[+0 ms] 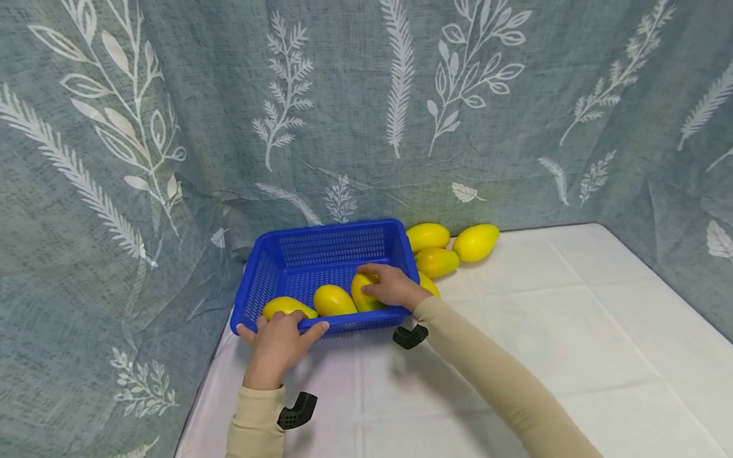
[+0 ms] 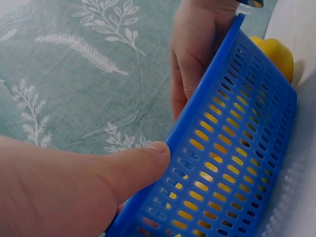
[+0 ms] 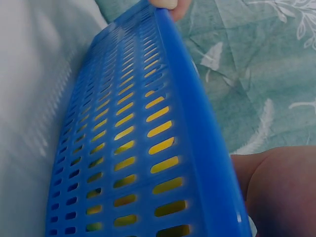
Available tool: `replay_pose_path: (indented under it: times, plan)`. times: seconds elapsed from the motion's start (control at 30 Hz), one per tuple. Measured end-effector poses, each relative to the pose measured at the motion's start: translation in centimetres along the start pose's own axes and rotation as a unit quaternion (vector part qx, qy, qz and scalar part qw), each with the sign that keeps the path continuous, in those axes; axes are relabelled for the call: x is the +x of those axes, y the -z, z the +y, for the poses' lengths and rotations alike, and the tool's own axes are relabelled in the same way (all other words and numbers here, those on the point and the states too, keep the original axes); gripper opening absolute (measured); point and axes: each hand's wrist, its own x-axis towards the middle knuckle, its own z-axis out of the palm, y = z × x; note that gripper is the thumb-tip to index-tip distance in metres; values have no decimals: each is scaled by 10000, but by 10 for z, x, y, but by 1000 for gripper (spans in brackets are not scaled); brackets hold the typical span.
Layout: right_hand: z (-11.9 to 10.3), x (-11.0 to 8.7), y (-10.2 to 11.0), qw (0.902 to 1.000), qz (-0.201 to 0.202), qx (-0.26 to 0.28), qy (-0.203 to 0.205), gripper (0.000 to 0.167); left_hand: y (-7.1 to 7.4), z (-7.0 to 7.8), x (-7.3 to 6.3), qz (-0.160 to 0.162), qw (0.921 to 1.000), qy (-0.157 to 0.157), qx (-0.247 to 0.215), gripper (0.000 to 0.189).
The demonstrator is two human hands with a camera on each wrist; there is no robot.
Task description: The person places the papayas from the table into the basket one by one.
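Observation:
A blue plastic basket [image 1: 329,229] with slotted walls stands on the white-covered table. Along its near wall lie three yellow mangoes: a left one [image 1: 289,306], a middle one [image 1: 333,301] and a right one [image 1: 362,294]. My left hand [image 1: 279,343] holds the near rim at the left, fingers over the inside and thumb on the outer side, as the left wrist view shows. Reaching over the near right corner, my right hand [image 1: 390,286] grips the right mango, its fingers on top. In the right wrist view the basket wall hides that grip.
Outside the basket's right wall lie several more mangoes, among them a back one [image 1: 429,236], a greenish-tipped one [image 1: 437,261] and a far right one [image 1: 476,243]. Behind and beside the table [image 1: 544,331] hangs a grey-green leaf-patterned curtain [image 1: 355,114].

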Motion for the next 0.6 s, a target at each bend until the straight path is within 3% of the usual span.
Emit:
replay_pose_path:
  times: [0.4,0.6]
  plan:
    - [2,1,2,9996,-123,243,26,52,1,2,0,89,9999,-58,-10,61]
    - [4,-7,3,9979,370,488,202,48,0,2,-2,84,10000,-32,-28,61]
